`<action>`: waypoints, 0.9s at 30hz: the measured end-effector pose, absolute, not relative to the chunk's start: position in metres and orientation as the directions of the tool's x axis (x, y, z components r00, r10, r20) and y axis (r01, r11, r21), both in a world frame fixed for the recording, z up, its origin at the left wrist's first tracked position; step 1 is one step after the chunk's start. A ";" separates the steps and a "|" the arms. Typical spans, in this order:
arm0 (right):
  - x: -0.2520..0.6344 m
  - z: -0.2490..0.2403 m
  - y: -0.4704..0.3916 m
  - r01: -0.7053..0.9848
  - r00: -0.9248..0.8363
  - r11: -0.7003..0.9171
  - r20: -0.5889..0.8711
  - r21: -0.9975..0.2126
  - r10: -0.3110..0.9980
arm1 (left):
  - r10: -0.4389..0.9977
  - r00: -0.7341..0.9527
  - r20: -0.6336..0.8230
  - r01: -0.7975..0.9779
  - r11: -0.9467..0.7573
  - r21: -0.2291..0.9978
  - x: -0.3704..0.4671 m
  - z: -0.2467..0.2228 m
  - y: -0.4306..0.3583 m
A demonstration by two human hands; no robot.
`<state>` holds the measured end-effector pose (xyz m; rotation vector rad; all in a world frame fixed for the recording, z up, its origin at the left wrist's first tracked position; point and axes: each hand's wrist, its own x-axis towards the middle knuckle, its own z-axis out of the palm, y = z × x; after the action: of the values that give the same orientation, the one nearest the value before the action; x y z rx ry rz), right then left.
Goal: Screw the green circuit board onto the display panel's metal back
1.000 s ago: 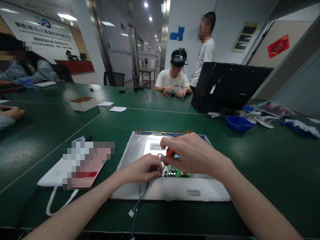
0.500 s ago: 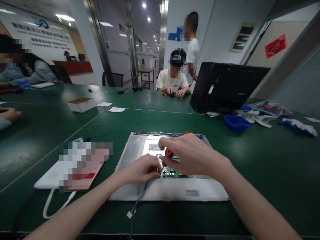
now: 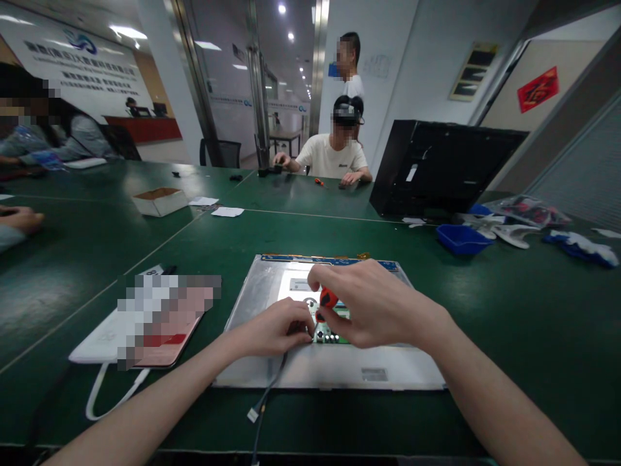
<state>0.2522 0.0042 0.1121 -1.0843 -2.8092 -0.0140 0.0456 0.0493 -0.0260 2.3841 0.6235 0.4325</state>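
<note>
A flat silver display panel (image 3: 330,369) lies back side up on the green table before me. On its middle sits a green circuit board (image 3: 332,337), partly covered by my hands. My right hand (image 3: 371,304) grips a red-and-black screwdriver (image 3: 328,298), its shaft slanting down toward the board's left part. Beside that shaft, my left hand (image 3: 279,327) rests on the panel with fingers bent together at the board's edge; what they pinch, if anything, is hidden. A dark cable (image 3: 272,386) with a white plug runs from under my left hand over the panel's front edge.
Left of the panel lie a white device and a pink phone (image 3: 167,353) with a white cable. Farther off are an open carton (image 3: 160,206), a blue tray (image 3: 462,240) and a black monitor (image 3: 446,168). A co-worker (image 3: 332,155) sits across the table.
The screwdriver handle has turned slightly in my right hand; my left hand stays put. Across the table, the seated co-worker has reached a hand out sideways, and the standing person has shifted left.
</note>
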 end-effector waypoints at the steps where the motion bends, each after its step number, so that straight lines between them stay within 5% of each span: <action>1: 0.252 0.112 0.004 0.661 -0.739 0.749 0.128 -0.050 0.661 | 0.531 0.834 0.149 0.324 -0.690 0.647 0.045 -0.027 0.050; 27: 0.253 0.113 0.004 0.661 -0.737 0.748 0.134 -0.056 0.662 | 0.525 0.835 0.162 0.305 -0.688 0.659 0.046 -0.027 0.050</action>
<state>0.2531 0.0037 0.1131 -1.0661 -2.7997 0.0067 0.0463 0.0497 -0.0268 2.3707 0.6043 0.4505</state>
